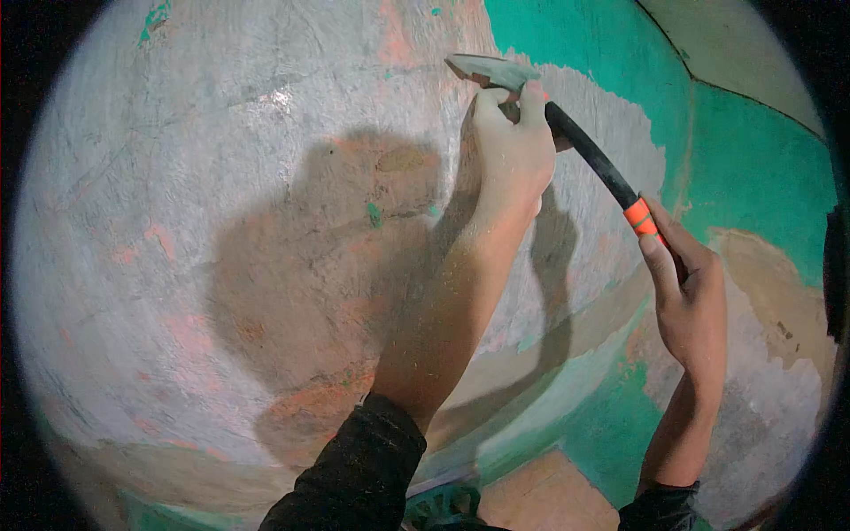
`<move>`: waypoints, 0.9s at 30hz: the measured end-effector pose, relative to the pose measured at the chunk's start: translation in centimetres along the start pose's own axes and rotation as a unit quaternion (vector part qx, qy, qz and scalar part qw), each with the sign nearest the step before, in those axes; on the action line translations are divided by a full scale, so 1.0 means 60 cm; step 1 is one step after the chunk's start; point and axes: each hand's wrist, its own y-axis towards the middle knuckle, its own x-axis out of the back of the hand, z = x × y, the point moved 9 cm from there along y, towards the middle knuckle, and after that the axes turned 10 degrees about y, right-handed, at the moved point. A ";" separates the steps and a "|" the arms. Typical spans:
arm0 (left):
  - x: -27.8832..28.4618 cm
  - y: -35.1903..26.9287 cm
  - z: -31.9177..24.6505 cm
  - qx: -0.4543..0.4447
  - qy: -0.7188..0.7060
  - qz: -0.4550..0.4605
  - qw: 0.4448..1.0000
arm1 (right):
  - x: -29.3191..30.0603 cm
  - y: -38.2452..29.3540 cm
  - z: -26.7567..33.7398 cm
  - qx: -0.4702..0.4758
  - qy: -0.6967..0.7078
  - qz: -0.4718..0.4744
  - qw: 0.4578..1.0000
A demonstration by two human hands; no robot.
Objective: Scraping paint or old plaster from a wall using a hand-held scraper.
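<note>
A hatchet-like scraping tool with a black handle (594, 156) and a flat metal head (495, 70) lies across the upper part of a wall (166, 199). My left hand (512, 146) pinches the tool's head between thumb and fingers, close to where the handle starts. Lower on the right, my right hand (690, 285) is wrapped around the handle's end, by an orange band (641, 218). The blade's edge points left, over the scraped grey surface; whether it touches the wall I cannot tell. Green paint (571, 33) covers the wall above and right of the head, with a ragged edge.
An adjoining green wall (757, 179) on the right has a large bare patch (764, 405). At the bottom is a green openwork plastic object (443, 508), beside a peach-coloured surface (548, 494). A dark object (834, 272) shows at the right rim. Shadows fall on the scraped wall.
</note>
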 end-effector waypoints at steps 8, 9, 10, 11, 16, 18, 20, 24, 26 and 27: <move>-0.015 0.003 0.012 0.008 -0.015 0.010 1.000 | 0.006 -0.001 -0.004 0.037 -0.005 -0.016 0.999; -0.007 0.002 0.009 0.006 -0.015 0.005 1.000 | 0.002 -0.002 -0.002 0.051 -0.005 -0.013 0.999; 0.000 0.002 0.006 0.004 -0.016 0.000 1.000 | -0.003 0.001 0.001 0.053 -0.001 -0.010 0.999; 0.005 0.005 0.003 0.003 -0.012 -0.003 1.000 | -0.010 0.007 0.000 0.030 0.002 -0.004 1.000; -0.017 0.004 0.009 0.002 -0.027 -0.003 1.000 | 0.014 0.008 0.002 0.027 -0.019 -0.009 0.999; -0.012 0.017 0.006 -0.002 -0.012 0.002 1.000 | 0.008 0.009 0.001 0.017 -0.011 -0.009 1.000; -0.005 0.017 -0.004 -0.004 0.007 0.002 1.000 | 0.003 0.014 0.004 0.019 0.000 -0.004 1.000; -0.011 -0.001 0.003 0.013 -0.022 0.003 1.000 | 0.007 0.009 -0.002 0.024 -0.016 0.001 1.000; -0.026 0.004 0.005 0.016 -0.041 0.006 0.999 | 0.015 0.013 0.002 0.025 -0.021 -0.011 0.999; -0.018 0.016 0.002 0.006 -0.021 0.006 1.000 | 0.008 0.014 0.003 0.026 -0.009 -0.011 1.000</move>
